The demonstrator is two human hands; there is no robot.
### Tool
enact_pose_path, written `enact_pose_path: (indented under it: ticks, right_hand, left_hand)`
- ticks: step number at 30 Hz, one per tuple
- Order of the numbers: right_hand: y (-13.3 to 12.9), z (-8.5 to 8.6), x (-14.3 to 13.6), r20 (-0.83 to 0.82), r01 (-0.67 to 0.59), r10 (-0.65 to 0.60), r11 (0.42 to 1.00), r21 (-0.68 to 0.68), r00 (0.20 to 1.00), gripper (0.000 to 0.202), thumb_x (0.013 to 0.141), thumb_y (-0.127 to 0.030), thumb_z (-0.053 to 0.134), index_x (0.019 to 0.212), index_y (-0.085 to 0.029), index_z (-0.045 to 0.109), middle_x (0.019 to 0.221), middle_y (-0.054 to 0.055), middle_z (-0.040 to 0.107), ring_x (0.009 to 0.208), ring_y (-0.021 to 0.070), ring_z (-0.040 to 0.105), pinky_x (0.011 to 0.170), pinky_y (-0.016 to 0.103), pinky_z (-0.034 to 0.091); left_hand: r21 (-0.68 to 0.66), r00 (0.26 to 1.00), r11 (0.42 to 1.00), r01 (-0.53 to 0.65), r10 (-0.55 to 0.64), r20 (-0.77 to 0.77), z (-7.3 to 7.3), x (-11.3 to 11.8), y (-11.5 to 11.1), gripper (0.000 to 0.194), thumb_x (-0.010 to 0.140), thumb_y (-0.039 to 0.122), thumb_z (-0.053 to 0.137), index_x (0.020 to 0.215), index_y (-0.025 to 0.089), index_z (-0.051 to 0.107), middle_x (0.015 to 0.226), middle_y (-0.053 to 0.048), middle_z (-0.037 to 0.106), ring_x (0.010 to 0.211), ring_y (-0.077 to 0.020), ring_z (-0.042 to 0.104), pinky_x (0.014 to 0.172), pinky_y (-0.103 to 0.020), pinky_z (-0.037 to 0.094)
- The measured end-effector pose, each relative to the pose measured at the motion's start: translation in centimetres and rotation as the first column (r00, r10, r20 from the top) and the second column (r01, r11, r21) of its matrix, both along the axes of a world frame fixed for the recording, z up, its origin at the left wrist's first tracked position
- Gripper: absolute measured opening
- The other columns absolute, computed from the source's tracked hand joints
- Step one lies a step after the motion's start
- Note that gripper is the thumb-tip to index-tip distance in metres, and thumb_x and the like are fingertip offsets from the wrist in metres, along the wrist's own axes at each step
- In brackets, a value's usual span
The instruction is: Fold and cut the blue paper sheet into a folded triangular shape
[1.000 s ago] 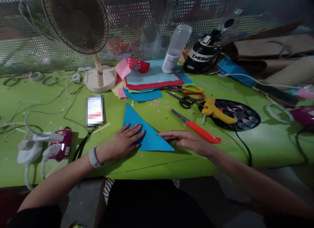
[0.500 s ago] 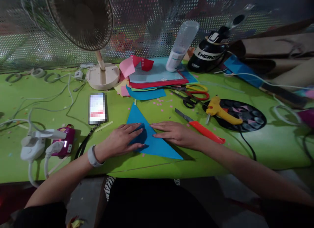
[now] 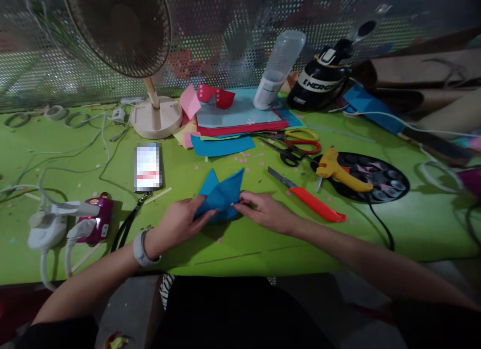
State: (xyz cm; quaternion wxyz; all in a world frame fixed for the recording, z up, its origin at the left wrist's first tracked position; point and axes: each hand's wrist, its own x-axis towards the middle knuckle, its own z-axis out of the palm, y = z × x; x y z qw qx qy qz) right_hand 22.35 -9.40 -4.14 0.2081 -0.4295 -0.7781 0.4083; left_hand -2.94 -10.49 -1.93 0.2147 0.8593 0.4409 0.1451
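Note:
Between my hands is a piece of blue paper [image 3: 224, 195], folded, with two pointed corners standing up toward the back. My left hand [image 3: 182, 218] grips its left side, thumb in front and fingers partly hidden behind the paper. At the right edge, my right hand [image 3: 265, 212] pinches the paper between thumb and curled fingers. A red-handled knife [image 3: 313, 204] lies on the green table [image 3: 240, 264] to the right of my right hand. Left of the paper, a phone [image 3: 148, 167] with a bright screen lies flat.
A fan [image 3: 156, 116] stands at the back left, near stacked paper sheets [image 3: 240, 113]. Scissors [image 3: 291, 156], a yellow glue gun [image 3: 340, 173] on a black palette [image 3: 393, 181] and a black bottle [image 3: 315, 86] are right. Power adapters [image 3: 48, 229] and cables lie left.
The blue paper, a flat triangle before, is now folded over with its right corner raised. My right hand has closed from lying flat to pinching, and my left hand now grips the paper's left side.

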Motion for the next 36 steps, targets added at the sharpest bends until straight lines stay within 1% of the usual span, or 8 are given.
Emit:
enact_pose_path:
  ticks: [3,7,11,15,19,24,29,36]
  right_hand:
    - [0.5,0.5,-1.2,-0.032,0.053,-0.057,0.993,-0.110,0.998,0.029,0.093,-0.043,0.053,0.074,-0.020,0.053,0.064,-0.001,0.059,0.059,0.0141,0.054,0.055,0.026,0.038]
    - [0.6,0.5,-1.9,0.045,0.070,-0.067,0.996,-0.060,0.997,0.018,0.090,-0.038,0.056,0.083,-0.020,0.058,0.069,0.001,0.066,0.062,0.0152,0.058,0.057,0.027,0.038]
    - [0.1,0.4,-2.1,0.055,0.084,-0.083,0.996,-0.023,0.995,0.028,0.090,-0.033,0.057,0.113,-0.020,0.062,0.081,0.003,0.072,0.069,0.0170,0.064,0.062,0.029,0.043]
    - [-0.2,0.4,-2.1,0.024,0.085,-0.085,0.996,0.003,0.996,0.045,0.091,-0.033,0.058,0.133,-0.018,0.054,0.081,0.003,0.072,0.073,0.0187,0.066,0.069,0.031,0.047]
    - [-0.2,0.1,-2.0,-0.037,0.091,-0.092,0.996,-0.006,0.995,0.045,0.091,-0.032,0.058,0.133,-0.018,0.055,0.083,0.004,0.072,0.075,0.0190,0.066,0.072,0.033,0.049]
    - [0.1,-0.5,-1.7,-0.159,0.134,-0.143,0.989,-0.068,0.977,0.043,0.091,-0.036,0.058,0.130,-0.019,0.056,0.081,0.002,0.068,0.075,0.0174,0.063,0.070,0.031,0.049]
    - [0.3,-0.8,-1.4,-0.222,0.205,-0.221,0.974,-0.092,0.950,0.045,0.091,-0.039,0.059,0.131,-0.021,0.055,0.083,0.001,0.067,0.077,0.0170,0.062,0.072,0.031,0.050]
    - [0.5,-0.3,-1.2,-0.220,0.160,-0.164,0.987,-0.036,0.962,0.043,0.091,-0.034,0.058,0.131,-0.023,0.056,0.082,0.001,0.067,0.078,0.0171,0.062,0.077,0.033,0.051]
  left_hand:
    - [-0.077,0.980,0.988,-0.132,0.142,0.143,-0.3,-0.5,1.3,0.044,0.092,0.048,0.056,0.122,0.016,0.055,0.102,-0.012,0.069,0.089,-0.0231,0.069,0.073,-0.034,0.054]
    - [-0.280,0.916,0.945,-0.171,0.257,0.308,0.4,-0.9,3.3,0.053,0.088,0.045,0.060,0.132,0.018,0.048,0.130,-0.016,0.058,0.113,-0.0270,0.062,0.086,-0.041,0.055]
    - [-0.598,0.833,0.793,-0.117,0.406,0.375,1.1,-0.4,4.4,0.053,0.087,0.039,0.061,0.134,0.018,0.047,0.136,-0.018,0.053,0.111,-0.0259,0.062,0.077,-0.037,0.057]
    - [-0.734,0.759,0.660,-0.160,0.558,0.335,1.2,0.0,4.8,0.051,0.083,0.044,0.065,0.127,0.019,0.054,0.115,-0.012,0.064,0.093,-0.0208,0.064,0.063,-0.028,0.053]
    - [-0.822,0.756,0.568,-0.034,0.553,0.351,1.1,0.1,5.0,0.044,0.085,0.058,0.058,0.088,0.015,0.067,0.078,-0.007,0.068,0.066,-0.0159,0.062,0.058,-0.027,0.049]
    - [-0.819,0.757,0.561,0.121,0.482,0.442,0.6,0.9,5.0,0.032,0.076,0.046,0.075,0.091,0.017,0.072,0.090,-0.006,0.073,0.076,-0.0171,0.066,0.073,-0.031,0.052]
    - [-0.830,0.595,0.520,0.202,0.608,0.526,-0.1,2.3,4.6,0.030,0.076,0.040,0.078,0.093,0.016,0.070,0.084,-0.003,0.073,0.066,-0.0122,0.063,0.067,-0.027,0.052]
    - [-0.817,0.515,0.556,0.154,0.660,0.547,-0.2,2.8,4.0,0.029,0.081,0.043,0.074,0.091,0.016,0.068,0.078,-0.002,0.069,0.063,-0.0104,0.059,0.063,-0.024,0.049]
